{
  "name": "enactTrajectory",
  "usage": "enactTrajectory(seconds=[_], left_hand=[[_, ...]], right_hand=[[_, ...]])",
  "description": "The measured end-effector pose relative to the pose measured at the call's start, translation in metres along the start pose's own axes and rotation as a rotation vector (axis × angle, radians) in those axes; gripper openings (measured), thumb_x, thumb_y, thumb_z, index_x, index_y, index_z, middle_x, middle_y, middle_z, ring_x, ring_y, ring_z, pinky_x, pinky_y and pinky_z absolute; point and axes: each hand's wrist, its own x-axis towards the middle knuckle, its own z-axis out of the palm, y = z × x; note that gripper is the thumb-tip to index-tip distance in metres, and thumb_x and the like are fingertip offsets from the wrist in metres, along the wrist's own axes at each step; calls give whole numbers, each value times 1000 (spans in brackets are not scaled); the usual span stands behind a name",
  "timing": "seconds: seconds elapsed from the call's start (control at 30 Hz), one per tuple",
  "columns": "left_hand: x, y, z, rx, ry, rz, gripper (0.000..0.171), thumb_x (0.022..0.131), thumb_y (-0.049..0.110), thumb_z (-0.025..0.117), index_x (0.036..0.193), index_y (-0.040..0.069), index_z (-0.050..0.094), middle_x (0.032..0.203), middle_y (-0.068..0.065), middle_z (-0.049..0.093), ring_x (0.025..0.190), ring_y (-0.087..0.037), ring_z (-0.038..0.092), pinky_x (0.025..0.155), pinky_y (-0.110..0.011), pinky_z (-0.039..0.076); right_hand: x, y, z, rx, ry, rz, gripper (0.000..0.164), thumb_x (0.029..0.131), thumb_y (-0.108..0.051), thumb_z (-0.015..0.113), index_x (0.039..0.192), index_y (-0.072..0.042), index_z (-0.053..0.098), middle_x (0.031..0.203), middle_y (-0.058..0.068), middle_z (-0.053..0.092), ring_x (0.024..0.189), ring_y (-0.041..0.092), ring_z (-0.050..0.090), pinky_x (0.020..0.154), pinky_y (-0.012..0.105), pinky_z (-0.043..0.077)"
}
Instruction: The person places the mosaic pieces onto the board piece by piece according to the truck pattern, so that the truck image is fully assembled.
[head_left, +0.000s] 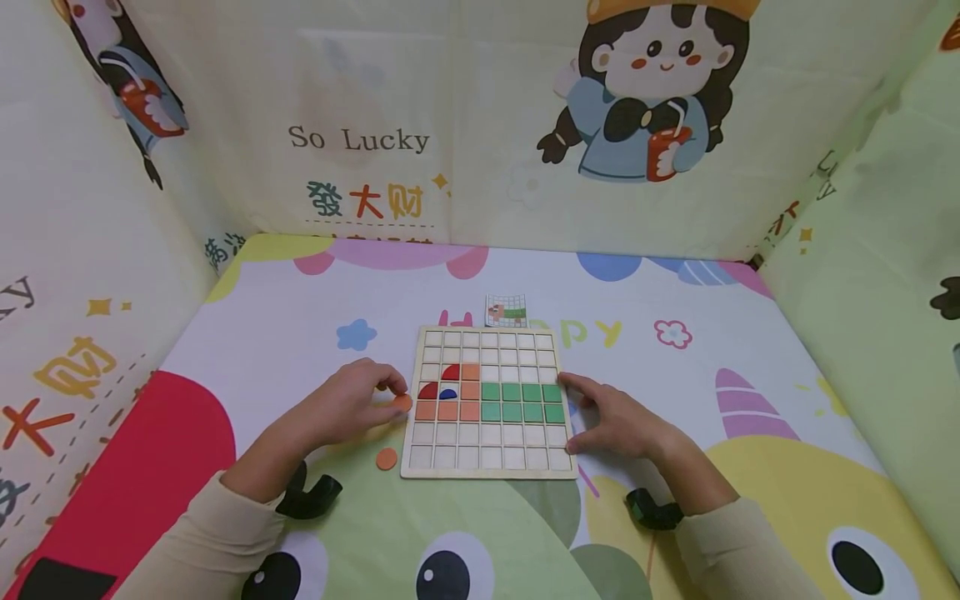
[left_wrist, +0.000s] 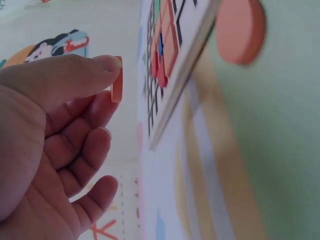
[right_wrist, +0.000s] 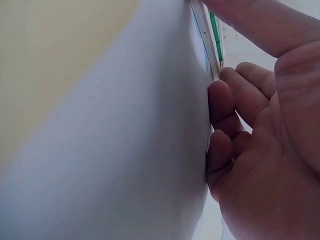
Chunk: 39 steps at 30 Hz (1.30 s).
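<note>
A wooden grid board (head_left: 491, 476) lies on the table, with green square tiles (head_left: 512, 412) at its right and orange square tiles (head_left: 470, 390) left of them. Two red curved pieces (head_left: 428, 391) and a piece with a blue half-round (head_left: 448, 395) sit among the orange ones. Between thumb and index finger, my left hand (head_left: 348, 404) pinches an orange disc (left_wrist: 117, 82) just off the board's left edge. My right hand (head_left: 622, 421) touches the board's right edge with thumb and index finger spread apart. Another orange disc (head_left: 386, 459) lies flat near the board's lower left corner.
Behind the board is a small printed card (head_left: 506, 311) with a coloured grid picture. A patterned cloth (head_left: 465, 279) covers the table, and printed cloth walls (head_left: 487, 125) stand at the back and both sides. Black straps (head_left: 652, 510) sit at both wrists.
</note>
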Motion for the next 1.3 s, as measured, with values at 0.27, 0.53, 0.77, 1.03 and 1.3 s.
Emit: enactTrajectory(seconds=[0.27, 0.53, 0.77, 1.03, 1.3], left_hand=[[14, 21, 9, -40, -8, 29, 17, 86, 18, 80, 99, 12, 71, 92, 5, 62, 97, -24, 54, 82, -38, 50], [26, 35, 19, -63, -8, 97, 18, 84, 20, 82, 96, 14, 70, 86, 5, 59, 94, -24, 54, 76, -34, 49], [35, 46, 26, -62, -8, 181, 9, 88, 16, 76, 95, 14, 71, 85, 11, 61, 90, -24, 55, 74, -31, 48], [45, 56, 37, -18, -25, 235, 7, 89, 20, 75, 91, 19, 69, 86, 14, 65, 86, -19, 55, 74, -31, 46], [57, 65, 46, 35, -22, 325, 3, 91, 19, 72, 91, 16, 72, 85, 12, 65, 82, -13, 53, 81, -33, 44]], right_hand=[[0, 1, 0, -2, 0, 10, 97, 74, -35, 89, 153, -11, 38, 125, 13, 54, 110, 29, 50, 95, 49, 40], [0, 1, 1, 6, -3, 0, 97, 74, -35, 88, 153, -9, 38, 130, 15, 53, 111, 30, 50, 96, 51, 40], [0, 1, 1, 1, 1, -2, 97, 74, -35, 89, 153, -9, 38, 128, 14, 54, 110, 30, 50, 95, 50, 40], [0, 1, 1, 6, 5, 2, 97, 74, -35, 89, 153, -10, 38, 127, 14, 53, 111, 30, 49, 96, 51, 39], [0, 0, 1, 3, 3, 9, 97, 74, -36, 89, 153, -11, 38, 129, 14, 53, 112, 30, 50, 96, 51, 40]])
